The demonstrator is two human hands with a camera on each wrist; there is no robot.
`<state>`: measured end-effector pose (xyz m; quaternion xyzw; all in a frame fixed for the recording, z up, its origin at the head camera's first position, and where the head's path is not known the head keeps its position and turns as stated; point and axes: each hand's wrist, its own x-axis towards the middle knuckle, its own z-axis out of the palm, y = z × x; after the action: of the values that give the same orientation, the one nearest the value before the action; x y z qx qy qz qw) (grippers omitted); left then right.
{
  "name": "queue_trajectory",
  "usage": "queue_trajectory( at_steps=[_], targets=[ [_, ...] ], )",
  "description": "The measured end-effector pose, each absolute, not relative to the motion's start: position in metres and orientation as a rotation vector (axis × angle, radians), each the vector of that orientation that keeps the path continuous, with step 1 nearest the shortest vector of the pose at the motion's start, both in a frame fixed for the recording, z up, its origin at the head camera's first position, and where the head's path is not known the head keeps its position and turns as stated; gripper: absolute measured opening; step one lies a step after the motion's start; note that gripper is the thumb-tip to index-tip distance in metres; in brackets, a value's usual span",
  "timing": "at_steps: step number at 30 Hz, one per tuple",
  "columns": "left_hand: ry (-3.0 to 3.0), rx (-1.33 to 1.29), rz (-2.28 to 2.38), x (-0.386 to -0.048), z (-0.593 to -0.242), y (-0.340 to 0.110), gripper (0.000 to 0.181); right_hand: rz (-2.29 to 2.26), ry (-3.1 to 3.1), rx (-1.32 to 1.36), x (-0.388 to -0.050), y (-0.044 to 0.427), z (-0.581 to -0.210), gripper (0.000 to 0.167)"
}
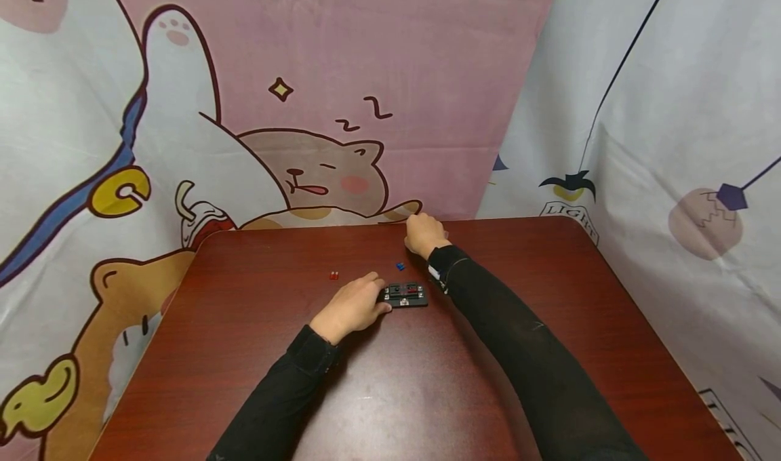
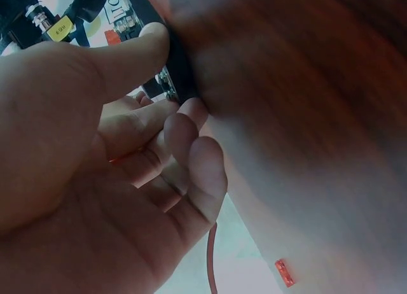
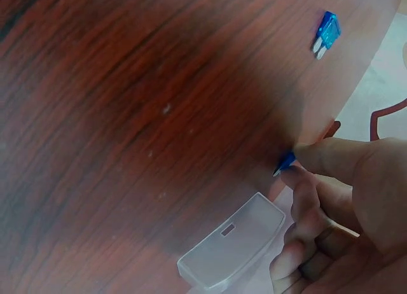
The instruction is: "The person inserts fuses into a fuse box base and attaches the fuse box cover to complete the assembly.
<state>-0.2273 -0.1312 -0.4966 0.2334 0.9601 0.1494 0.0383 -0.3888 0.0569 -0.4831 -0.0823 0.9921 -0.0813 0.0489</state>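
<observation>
My left hand (image 1: 355, 303) grips the left end of a black fuse block (image 1: 405, 295), which lies on the table and has a red fuse in it. In the left wrist view, thumb and fingers pinch the block's dark edge (image 2: 183, 77). Near the table's back edge, my right hand (image 1: 425, 236) pinches a small blue blade fuse (image 3: 285, 161) between thumb and fingertip. A second blue blade fuse (image 3: 327, 34) lies on the tabletop, behind the block in the head view. Red blade fuses (image 1: 333, 275) lie left of the block.
A clear plastic cover (image 3: 232, 243) lies on the table beside my right hand. The brown wooden table (image 1: 378, 393) has its back edge against a hanging printed cloth (image 1: 427, 74).
</observation>
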Motion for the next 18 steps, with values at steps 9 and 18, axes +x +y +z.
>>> queue_trajectory(
  at_steps=[9,18],
  targets=[
    [2.941,0.712,0.459,-0.2278,-0.4957,-0.1309,0.044,-0.259,2.982,-0.281,-0.3951,0.0613,-0.4857,0.033],
    [2.932,0.698,0.461,-0.2275,-0.4943,-0.1306,0.044,-0.272,2.955,-0.301,-0.3884,0.0593,-0.4794,0.027]
  ],
)
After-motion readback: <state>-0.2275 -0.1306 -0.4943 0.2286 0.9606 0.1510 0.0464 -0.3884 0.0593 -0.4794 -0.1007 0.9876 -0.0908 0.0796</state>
